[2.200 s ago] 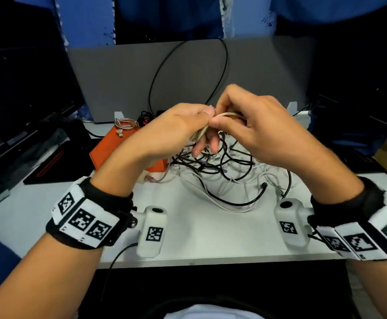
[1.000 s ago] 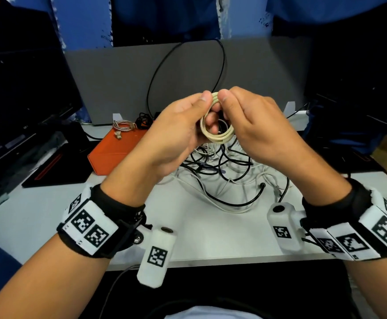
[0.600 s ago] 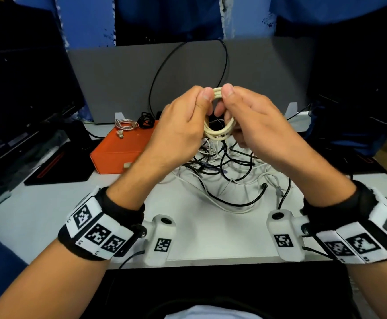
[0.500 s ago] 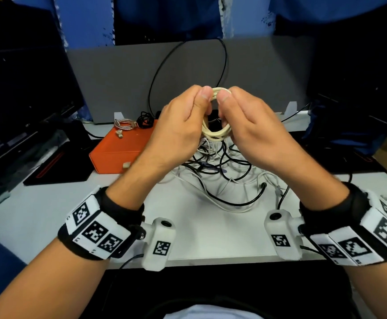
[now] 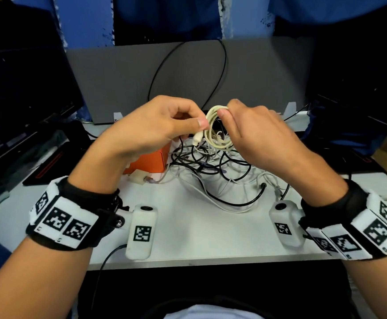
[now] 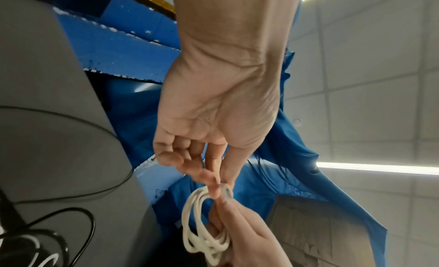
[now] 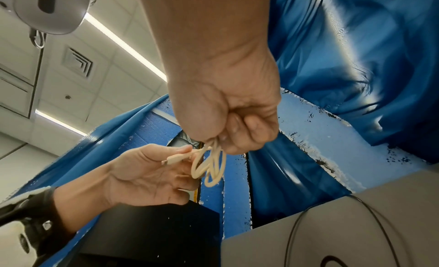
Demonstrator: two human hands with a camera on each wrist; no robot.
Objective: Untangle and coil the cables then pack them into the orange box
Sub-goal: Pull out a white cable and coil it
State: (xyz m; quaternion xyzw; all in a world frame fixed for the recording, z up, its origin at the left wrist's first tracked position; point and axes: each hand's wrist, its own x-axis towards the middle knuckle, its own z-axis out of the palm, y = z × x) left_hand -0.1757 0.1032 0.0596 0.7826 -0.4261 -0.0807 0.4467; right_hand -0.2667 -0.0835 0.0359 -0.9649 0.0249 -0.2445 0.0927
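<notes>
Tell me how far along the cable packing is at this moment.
Early. In hand: the cream cable is wound into a small coil; the right hand grips the loops while the left hand pinches its connector end. Left: a tangle of black and white cables lies on the table, and the coil is not yet in the orange box, whose inside is hidden.

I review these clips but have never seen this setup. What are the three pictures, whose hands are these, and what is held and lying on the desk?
No machine here: a person works bare-handed, wearing a head camera and one on each wrist. The head view looks down at the desk; the wrist views look along each hand. The right hand grips a coiled cream cable; the left hand pinches its plug end. On the white table lie a tangle of black and white cables and an orange box.
</notes>
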